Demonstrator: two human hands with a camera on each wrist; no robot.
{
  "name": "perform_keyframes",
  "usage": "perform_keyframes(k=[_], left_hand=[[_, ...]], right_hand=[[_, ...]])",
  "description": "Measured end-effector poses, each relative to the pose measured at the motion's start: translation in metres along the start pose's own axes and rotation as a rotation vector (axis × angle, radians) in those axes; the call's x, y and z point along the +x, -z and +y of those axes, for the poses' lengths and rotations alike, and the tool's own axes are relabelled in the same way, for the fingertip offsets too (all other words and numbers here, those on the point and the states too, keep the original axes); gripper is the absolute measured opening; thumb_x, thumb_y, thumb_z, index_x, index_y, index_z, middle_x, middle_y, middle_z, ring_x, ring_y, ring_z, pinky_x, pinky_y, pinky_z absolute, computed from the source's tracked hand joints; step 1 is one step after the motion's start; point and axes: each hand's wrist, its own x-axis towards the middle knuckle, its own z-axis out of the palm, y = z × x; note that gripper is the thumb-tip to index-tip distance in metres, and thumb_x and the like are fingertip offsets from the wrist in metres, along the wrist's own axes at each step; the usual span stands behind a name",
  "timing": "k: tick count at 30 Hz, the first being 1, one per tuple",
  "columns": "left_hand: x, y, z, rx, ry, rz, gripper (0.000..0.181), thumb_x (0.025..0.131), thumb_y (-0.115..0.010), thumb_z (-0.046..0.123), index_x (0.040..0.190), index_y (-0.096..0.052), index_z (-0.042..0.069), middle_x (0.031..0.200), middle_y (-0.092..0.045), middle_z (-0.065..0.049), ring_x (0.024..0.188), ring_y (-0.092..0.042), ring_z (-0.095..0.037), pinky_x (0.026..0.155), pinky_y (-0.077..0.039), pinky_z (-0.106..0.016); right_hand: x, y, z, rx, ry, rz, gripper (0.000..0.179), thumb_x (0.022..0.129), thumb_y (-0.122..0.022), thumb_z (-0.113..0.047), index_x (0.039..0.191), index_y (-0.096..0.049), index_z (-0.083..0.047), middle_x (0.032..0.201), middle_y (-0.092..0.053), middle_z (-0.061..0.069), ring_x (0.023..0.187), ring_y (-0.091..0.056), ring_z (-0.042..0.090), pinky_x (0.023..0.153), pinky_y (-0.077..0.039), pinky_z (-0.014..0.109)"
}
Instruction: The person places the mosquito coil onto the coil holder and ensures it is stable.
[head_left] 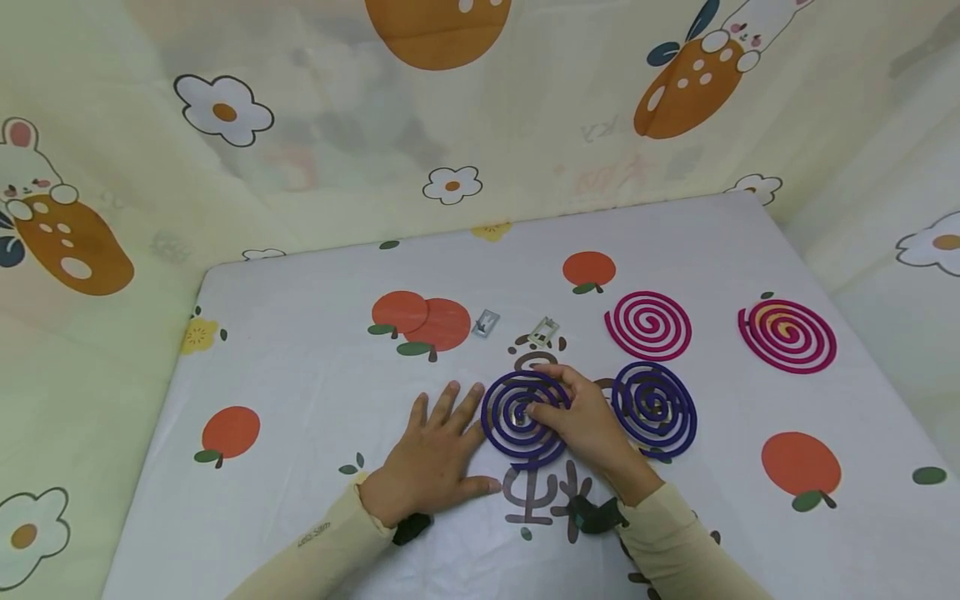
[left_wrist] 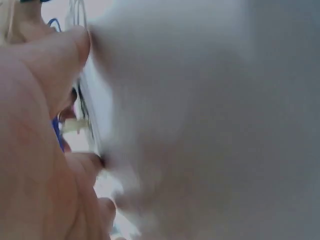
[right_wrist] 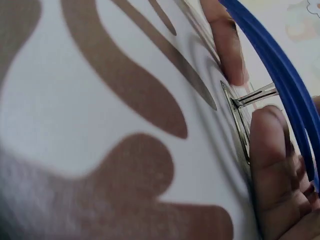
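In the head view my right hand grips a dark blue mosquito coil at its right side, thumb over the rings near the centre. The right wrist view shows a small metal coil stand on the table, its prong raised toward the blue coil just above; my fingers are close around the stand. My left hand lies palm down on the table with fingers spread, fingertips at the coil's left edge. In the left wrist view that hand is seen from the side, low over the cloth.
A second dark blue coil lies right of my right hand. Behind it are a pink coil and, farther right, another pink coil with yellow at its middle. Two flat metal stands lie beyond the hands on the patterned tablecloth.
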Motion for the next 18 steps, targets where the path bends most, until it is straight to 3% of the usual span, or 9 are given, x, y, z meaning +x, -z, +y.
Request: perform_keyframes(k=[6,11,15,18], left_hand=[[0.003,0.004,-0.010,-0.073,0.062,0.086,0.101,0.093,-0.057,0.074,0.168,-0.022,0.015,0.174,-0.018,-0.011,0.159,-0.017,-0.040,0.121,-0.019,-0.070],[0.007,0.010,-0.010,-0.145,0.028,0.133,0.105,0.091,-0.066,0.069,0.168,-0.019,0.014,0.173,-0.021,-0.012,0.157,-0.023,-0.039,0.120,-0.022,-0.070],[0.011,0.012,-0.010,-0.176,-0.001,0.126,0.107,0.089,-0.070,0.067,0.168,-0.021,0.014,0.173,-0.023,-0.011,0.157,-0.026,-0.038,0.120,-0.023,-0.069],[0.014,0.012,-0.010,-0.192,-0.013,0.115,0.107,0.088,-0.071,0.067,0.167,-0.022,0.014,0.172,-0.025,-0.011,0.157,-0.027,-0.037,0.120,-0.024,-0.068]], right_hand=[[-0.006,0.001,-0.006,-0.232,0.068,0.054,0.064,0.092,-0.078,-0.015,0.151,-0.053,-0.015,0.153,-0.054,0.016,0.143,-0.050,0.036,0.119,-0.036,0.055],[-0.011,0.002,-0.009,-0.373,0.182,0.054,0.075,0.086,-0.083,-0.012,0.153,-0.051,-0.010,0.147,-0.057,0.021,0.141,-0.050,0.041,0.118,-0.035,0.061],[-0.015,0.005,-0.012,-0.457,0.276,0.018,0.080,0.082,-0.087,-0.011,0.152,-0.050,-0.002,0.146,-0.055,0.024,0.139,-0.051,0.044,0.116,-0.037,0.063],[-0.018,0.008,-0.015,-0.511,0.298,-0.028,0.085,0.080,-0.089,-0.013,0.153,-0.049,-0.001,0.151,-0.050,0.024,0.140,-0.048,0.046,0.114,-0.038,0.065]])
